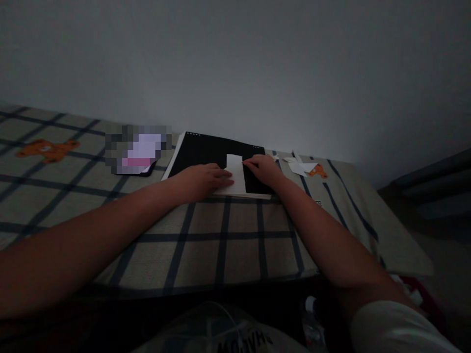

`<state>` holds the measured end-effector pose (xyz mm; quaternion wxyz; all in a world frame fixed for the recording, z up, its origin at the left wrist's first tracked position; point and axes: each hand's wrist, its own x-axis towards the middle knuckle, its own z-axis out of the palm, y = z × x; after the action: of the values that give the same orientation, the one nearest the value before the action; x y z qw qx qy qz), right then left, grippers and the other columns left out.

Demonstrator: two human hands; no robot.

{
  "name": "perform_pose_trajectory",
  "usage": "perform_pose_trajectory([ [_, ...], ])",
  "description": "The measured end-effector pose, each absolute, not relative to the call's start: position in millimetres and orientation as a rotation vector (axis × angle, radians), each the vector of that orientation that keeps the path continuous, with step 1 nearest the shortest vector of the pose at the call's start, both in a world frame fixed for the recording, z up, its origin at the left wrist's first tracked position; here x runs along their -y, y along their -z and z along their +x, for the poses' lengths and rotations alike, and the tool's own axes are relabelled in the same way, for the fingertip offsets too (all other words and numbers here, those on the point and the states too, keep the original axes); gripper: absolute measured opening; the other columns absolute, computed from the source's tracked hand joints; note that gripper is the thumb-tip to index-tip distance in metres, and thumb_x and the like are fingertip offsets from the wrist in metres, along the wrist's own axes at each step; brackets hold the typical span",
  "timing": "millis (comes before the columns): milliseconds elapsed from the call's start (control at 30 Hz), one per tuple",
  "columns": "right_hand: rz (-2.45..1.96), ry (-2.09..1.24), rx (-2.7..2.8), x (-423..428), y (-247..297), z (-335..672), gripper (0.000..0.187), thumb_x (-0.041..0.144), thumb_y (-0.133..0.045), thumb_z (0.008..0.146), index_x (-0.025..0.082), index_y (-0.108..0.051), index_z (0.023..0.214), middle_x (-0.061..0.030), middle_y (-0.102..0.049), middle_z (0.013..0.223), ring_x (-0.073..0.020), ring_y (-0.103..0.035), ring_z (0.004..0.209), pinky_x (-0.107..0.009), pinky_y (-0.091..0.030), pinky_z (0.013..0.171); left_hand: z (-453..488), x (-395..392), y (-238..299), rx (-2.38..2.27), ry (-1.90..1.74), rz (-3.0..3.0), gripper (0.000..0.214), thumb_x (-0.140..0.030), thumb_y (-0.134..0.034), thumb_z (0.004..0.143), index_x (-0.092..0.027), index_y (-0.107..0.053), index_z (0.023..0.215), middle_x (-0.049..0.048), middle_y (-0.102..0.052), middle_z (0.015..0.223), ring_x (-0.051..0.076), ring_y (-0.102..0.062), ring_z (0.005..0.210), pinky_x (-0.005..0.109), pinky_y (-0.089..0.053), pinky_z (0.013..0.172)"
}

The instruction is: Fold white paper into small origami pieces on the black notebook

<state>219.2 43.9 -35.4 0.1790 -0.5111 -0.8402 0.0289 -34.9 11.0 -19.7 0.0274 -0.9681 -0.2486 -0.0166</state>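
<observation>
A white strip of paper (236, 174) lies on the black cover of a notebook (206, 149). My left hand (206, 182) rests on the cover, its outstretched fingers lying flat across the strip's left side. At the strip's upper right edge, the fingertips of my right hand (264, 169) are pinched together on the paper. The rest of that hand sits over the notebook's right side. Pale page edges show along the notebook's left and front sides.
A checked cloth (198, 245) covers the table, which stands against a grey wall (235, 73). A phone with a lit, blurred screen (142, 152) lies left of the notebook. White paper scraps (300, 165) lie to the right. Below the table edge stands a plastic bottle (312, 326).
</observation>
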Motion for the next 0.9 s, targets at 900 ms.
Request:
perform_pose_trajectory([
  [900, -1.571, 0.278, 2.657, -23.0, 11.8, 212.5, 0.038, 0.034, -0.038, 0.099, 0.020, -0.073, 0.101, -0.0081, -0.071, 0.096, -0.0180, -0.057, 0.078, -0.030, -0.029, 0.064, -33.3, -5.2, 11.1, 0.804, 0.029, -2.985, 0.046, -0.016, -0.045, 0.094, -0.027, -0.055, 0.138, 0.0035, -0.053, 0.145, 0.022, -0.053, 0.118, 0.032, -0.044, 0.091],
])
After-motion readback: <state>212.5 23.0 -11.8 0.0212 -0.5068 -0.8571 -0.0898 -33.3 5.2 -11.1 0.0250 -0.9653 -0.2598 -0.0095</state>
